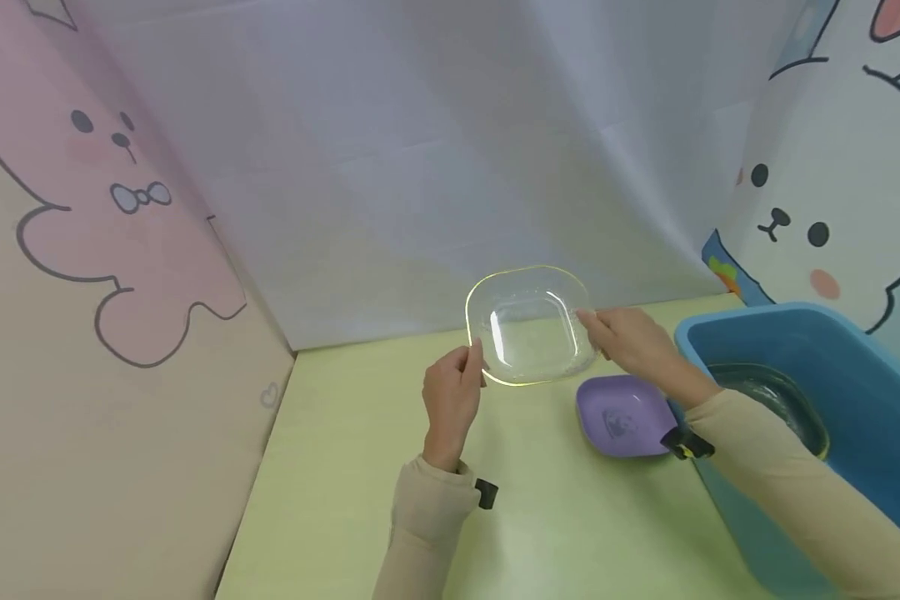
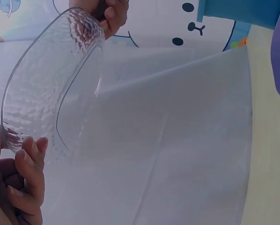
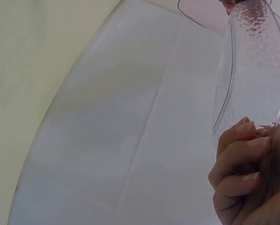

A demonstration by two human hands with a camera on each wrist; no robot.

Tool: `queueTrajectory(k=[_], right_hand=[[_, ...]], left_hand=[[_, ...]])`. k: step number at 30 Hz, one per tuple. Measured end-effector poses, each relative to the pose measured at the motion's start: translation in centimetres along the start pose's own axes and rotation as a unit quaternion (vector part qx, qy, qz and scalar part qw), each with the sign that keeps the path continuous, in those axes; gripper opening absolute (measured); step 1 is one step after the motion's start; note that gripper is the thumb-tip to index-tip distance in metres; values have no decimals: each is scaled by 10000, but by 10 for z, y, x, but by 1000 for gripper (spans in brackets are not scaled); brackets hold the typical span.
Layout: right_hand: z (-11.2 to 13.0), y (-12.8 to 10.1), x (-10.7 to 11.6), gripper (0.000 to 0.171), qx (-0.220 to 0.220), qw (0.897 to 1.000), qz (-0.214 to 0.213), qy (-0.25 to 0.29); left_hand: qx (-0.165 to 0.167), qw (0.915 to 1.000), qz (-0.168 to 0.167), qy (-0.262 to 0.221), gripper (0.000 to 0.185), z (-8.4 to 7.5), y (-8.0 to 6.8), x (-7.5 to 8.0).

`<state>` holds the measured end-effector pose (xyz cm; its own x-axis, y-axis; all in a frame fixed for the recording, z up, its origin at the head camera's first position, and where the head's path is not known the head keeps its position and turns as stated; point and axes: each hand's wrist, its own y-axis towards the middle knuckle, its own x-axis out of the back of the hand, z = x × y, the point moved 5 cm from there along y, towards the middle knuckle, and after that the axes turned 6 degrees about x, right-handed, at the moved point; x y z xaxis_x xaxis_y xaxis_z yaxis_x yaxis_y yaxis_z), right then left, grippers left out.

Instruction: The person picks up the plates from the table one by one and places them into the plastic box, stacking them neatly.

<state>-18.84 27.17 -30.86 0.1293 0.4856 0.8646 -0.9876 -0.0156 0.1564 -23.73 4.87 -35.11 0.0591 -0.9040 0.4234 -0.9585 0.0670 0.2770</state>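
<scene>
A clear plate with rounded corners and a yellow-looking rim is held up, tilted, above the table. My left hand pinches its near left edge between thumb and fingers. At the opposite side my right hand grips the right edge. In the left wrist view the plate shows a rippled, hammered side wall, with the left fingers curled under its lower end. The right wrist view has the right fingers bent against the plate's rim. Below the right forearm sits a purple dish with a printed picture inside.
A blue tub stands on the right, beneath the right forearm, with a dark green-looking dish inside. The pale yellow table meets a white cloth behind. Cartoon-printed panels rise at left and right.
</scene>
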Motion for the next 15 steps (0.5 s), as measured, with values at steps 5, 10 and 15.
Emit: queueTrajectory(k=[5, 10, 15], right_hand=[[-6, -3, 4, 53, 33, 9998, -77, -185], [-9, -7, 8, 53, -41, 9995, -146, -274], [-14, -15, 14, 54, -155, 9996, -45, -238]], left_hand=[[143, 9998, 50, -128, 49, 0, 0, -9], [230, 9990, 191, -323, 52, 1, -3, -16], [214, 9967, 386, -686, 57, 0, -4, -24]])
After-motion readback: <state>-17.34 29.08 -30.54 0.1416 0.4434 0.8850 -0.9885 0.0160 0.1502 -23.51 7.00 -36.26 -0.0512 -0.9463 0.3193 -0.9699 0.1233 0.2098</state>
